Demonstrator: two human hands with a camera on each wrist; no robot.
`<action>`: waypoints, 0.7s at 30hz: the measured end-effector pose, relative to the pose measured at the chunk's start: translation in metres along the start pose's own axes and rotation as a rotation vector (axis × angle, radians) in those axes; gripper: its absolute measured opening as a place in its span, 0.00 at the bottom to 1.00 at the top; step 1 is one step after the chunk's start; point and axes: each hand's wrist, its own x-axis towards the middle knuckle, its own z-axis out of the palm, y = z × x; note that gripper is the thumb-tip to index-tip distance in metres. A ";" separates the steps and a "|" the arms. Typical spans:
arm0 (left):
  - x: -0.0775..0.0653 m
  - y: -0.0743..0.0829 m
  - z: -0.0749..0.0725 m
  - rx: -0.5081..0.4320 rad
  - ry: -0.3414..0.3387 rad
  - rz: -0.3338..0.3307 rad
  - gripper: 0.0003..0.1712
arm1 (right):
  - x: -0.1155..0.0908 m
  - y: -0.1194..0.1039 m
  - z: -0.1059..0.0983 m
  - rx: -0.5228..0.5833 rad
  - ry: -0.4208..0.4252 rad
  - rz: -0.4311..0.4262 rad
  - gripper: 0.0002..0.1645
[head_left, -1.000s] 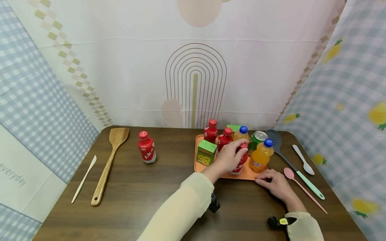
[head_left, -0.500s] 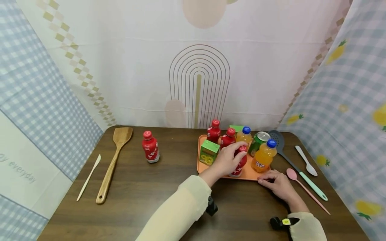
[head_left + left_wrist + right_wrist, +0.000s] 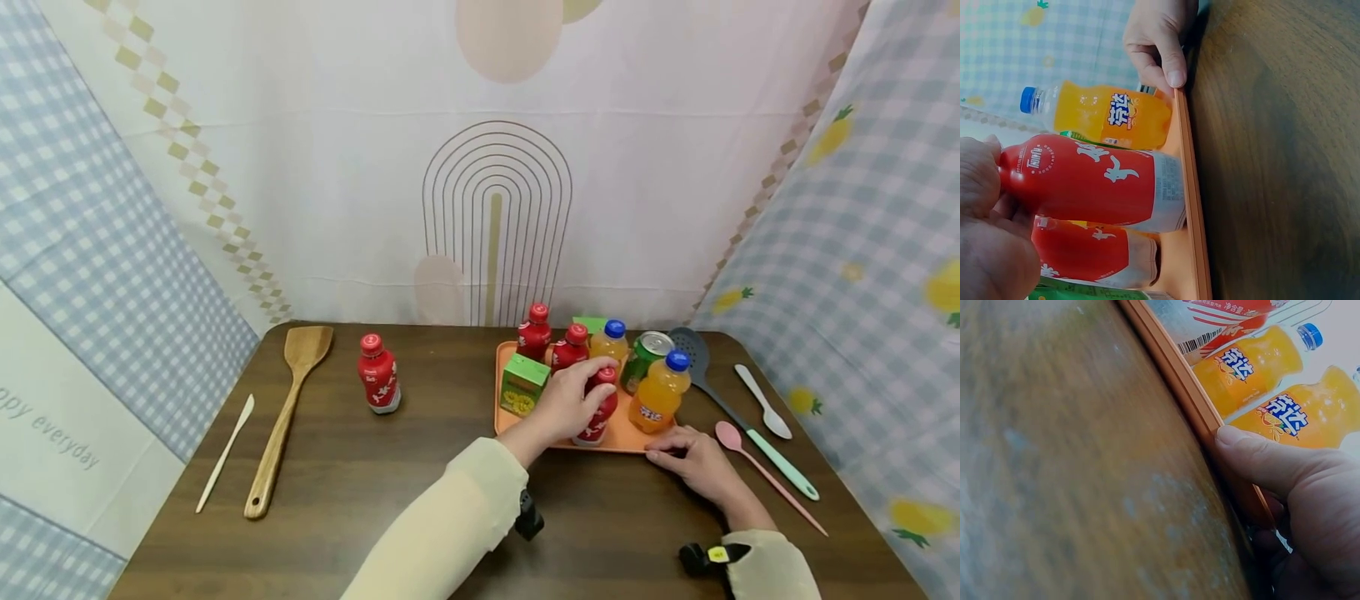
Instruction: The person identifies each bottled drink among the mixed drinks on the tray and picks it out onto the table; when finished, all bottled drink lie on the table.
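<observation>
My left hand (image 3: 564, 402) grips a red bottle (image 3: 1094, 181) round its neck and cap, close to the front edge of an orange tray (image 3: 628, 440). In the left wrist view the bottle stands upright on the tray, at its rim. At the tray's front right corner, my right hand (image 3: 1310, 500) pinches the rim, thumb on top and the other fingers partly hidden. Beside that hand is an orange soda bottle (image 3: 660, 393) with a blue cap. Also on the tray are a green drink carton (image 3: 523, 387), a green can (image 3: 647, 360), two more red bottles (image 3: 535, 333) and another orange soda bottle (image 3: 609, 342).
Another red bottle (image 3: 378, 377) stands alone left of the tray. A wooden spatula (image 3: 288, 417) and a cream knife (image 3: 225, 454) lie at the far left. Right of the tray lie a slotted turner (image 3: 738, 421), a pink spoon (image 3: 772, 479) and a white spoon (image 3: 765, 404).
The head view has shifted a little, so everything sits slightly further right in it. Both hands keep their holds on the red bottle and the tray.
</observation>
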 end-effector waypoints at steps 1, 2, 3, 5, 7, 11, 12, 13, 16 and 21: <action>0.000 0.000 0.000 -0.006 0.003 -0.004 0.22 | 0.000 0.000 0.000 0.005 0.002 0.001 0.03; 0.001 0.001 -0.001 -0.014 0.006 -0.007 0.22 | 0.001 0.001 0.000 0.009 0.003 0.001 0.03; 0.000 0.001 -0.002 -0.025 0.010 -0.011 0.21 | 0.001 0.001 0.000 0.013 0.005 0.004 0.03; 0.000 0.002 -0.004 -0.053 0.015 -0.022 0.21 | 0.001 0.001 -0.001 0.013 -0.001 0.001 0.03; -0.002 0.003 -0.006 -0.085 0.018 -0.034 0.20 | 0.000 0.001 0.000 0.014 -0.001 0.013 0.03; -0.008 0.004 -0.013 -0.133 0.028 -0.054 0.22 | -0.001 0.002 0.002 0.004 0.001 0.017 0.03; -0.009 0.005 -0.015 -0.144 0.032 -0.052 0.22 | 0.000 0.002 0.002 0.003 0.002 0.015 0.03; -0.011 0.006 -0.018 -0.152 0.037 -0.049 0.22 | 0.000 0.002 0.002 0.001 0.002 0.011 0.03; -0.013 0.007 -0.026 -0.175 0.055 -0.029 0.22 | 0.001 0.002 0.001 0.002 0.002 -0.003 0.03; -0.019 0.009 -0.036 -0.227 0.073 -0.007 0.21 | 0.000 0.003 -0.001 -0.008 -0.001 -0.010 0.03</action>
